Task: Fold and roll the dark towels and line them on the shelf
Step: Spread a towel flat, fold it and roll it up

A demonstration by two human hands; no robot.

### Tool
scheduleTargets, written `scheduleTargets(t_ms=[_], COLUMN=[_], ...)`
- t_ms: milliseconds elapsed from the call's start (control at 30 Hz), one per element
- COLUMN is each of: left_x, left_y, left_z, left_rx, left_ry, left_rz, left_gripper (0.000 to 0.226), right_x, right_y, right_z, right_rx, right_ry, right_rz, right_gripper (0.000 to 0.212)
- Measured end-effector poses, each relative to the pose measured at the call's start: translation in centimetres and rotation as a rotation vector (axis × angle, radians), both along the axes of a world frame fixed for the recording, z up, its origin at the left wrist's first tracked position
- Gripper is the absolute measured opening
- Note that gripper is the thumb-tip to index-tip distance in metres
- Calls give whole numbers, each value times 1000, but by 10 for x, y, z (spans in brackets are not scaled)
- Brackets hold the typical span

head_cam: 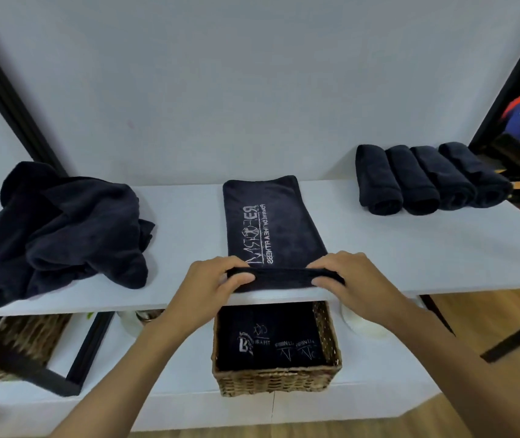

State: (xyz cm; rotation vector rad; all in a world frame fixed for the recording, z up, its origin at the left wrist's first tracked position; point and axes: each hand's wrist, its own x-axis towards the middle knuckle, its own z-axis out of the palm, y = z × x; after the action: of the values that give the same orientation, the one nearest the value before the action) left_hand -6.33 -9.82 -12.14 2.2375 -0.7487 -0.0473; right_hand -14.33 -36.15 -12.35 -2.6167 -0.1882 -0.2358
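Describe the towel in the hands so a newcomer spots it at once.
On the white shelf, a loose pile lies left, four rolls right. The towel lies flat between them. It alone there shows white lettering, its near edge held by the left hand and right hand.

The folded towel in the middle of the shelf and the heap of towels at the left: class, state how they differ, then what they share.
The folded towel lies flat as a long strip; the heap is crumpled and bunched. The folded towel shows pale lettering; the heap shows none. The left hand and right hand grip the folded towel's near end; no hand touches the heap. Both are dark cloth on the white shelf.
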Motion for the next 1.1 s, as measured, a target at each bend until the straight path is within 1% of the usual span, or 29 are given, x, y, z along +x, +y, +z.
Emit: scheduleTargets(t_ms=[67, 100, 167, 200, 267, 333, 367, 400, 433, 467, 500, 567, 600, 667, 700, 767, 833, 900, 933, 1000, 1033, 1100], left_x=[-2, -2, -3, -3, 0, 2, 3, 3, 3, 3, 4, 7, 9, 14, 17, 21, 25, 34, 40, 51, 56, 60], left_y=[0, -1, -5, -7, -11, -13, -13, -12, -11, -8, -5, 1, 2, 1, 0, -4, -9, -14, -15, -16, -16, -16], left_z=[2, 3, 4, 3, 1, -4, -6, -8, -9, -11, -13, -16, -16, -17, -16, -10, 1, 8, 10, 12, 12, 5], left_rx=[-29, -56, -115, -138, -136, -61, -19, 30, 89, 155, 222, 351, 402, 449, 447, 394, 268, 133, 89, 46, 48, 106], left_ry=[48, 70, 109, 125, 111, -2, -80, -169, -261, -346, -419, -558, -632, -731, -733, -628, -381, -128, -47, 1, -23, -131], left_rz=[33, 54, 113, 151, 203, 211, 195, 166, 125, 81, 45, -12, -40, -93, -109, -106, -36, 38, 61, 61, 47, 18], left_gripper=[11, 12, 13, 14, 16, 16, 15, 12, 9, 14, 25, 42, 44, 40, 37, 35, 26, 20, 18, 16, 16, 15], right_x=[6, 10, 19, 22, 25, 25, 23, 21, 19, 18, 19, 22, 24, 29, 31, 34, 41, 52, 58, 68, 70, 70], right_y=[-3, -4, -4, -4, -5, -9, -12, -15, -19, -22, -26, -27, -26, -23, -21, -19, -20, -22, -23, -24, -24, -23], right_z=[6, 8, 8, 7, 2, -4, -7, -7, -8, -8, -9, -7, -5, 0, 4, 13, 22, 25, 26, 23, 20, 12], right_rx=[223, 299, 305, 247, 0, -259, -340, -386, -417, -450, -477, -520, -533, -544, -515, -337, -90, 112, 158, 160, 103, -93], right_ry=[75, 101, 95, 67, -124, -340, -381, -382, -356, -325, -309, -279, -256, -198, -162, 2, 157, 202, 208, 169, 101, -104], right_rz=[-18, -26, -58, -68, -35, 69, 117, 149, 171, 183, 192, 202, 214, 250, 254, 195, 143, 94, 65, 30, 31, 59], right_gripper=[22, 21, 23, 26, 27, 17, 11, 14, 24, 31, 33, 31, 29, 22, 19, 21, 16, 9, 9, 9, 8, 11])
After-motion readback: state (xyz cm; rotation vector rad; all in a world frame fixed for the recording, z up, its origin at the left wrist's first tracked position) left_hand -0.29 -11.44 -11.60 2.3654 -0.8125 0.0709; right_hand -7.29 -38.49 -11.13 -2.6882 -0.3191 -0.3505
